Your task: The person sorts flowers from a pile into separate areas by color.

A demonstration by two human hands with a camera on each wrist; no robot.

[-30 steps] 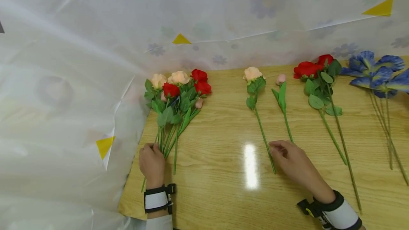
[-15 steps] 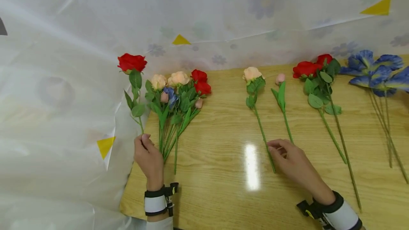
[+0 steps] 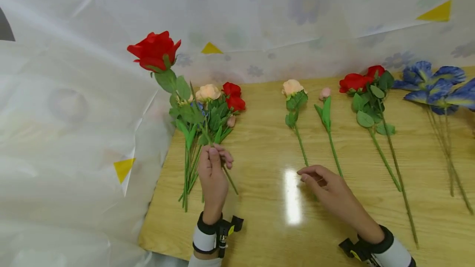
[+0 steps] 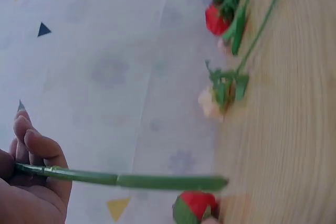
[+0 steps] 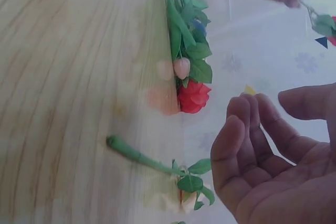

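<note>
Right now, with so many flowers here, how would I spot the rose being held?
Start at the left end of the wooden table, where a mixed bunch lies. In the head view, the left hand in front of it pinches the green stem of a red rose. The other red roses lie on the table; this one is raised.

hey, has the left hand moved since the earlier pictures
Yes. In the head view, the left hand, holding a red rose by its stem, has moved to the right, farther from the lowest yellow triangle.
</note>
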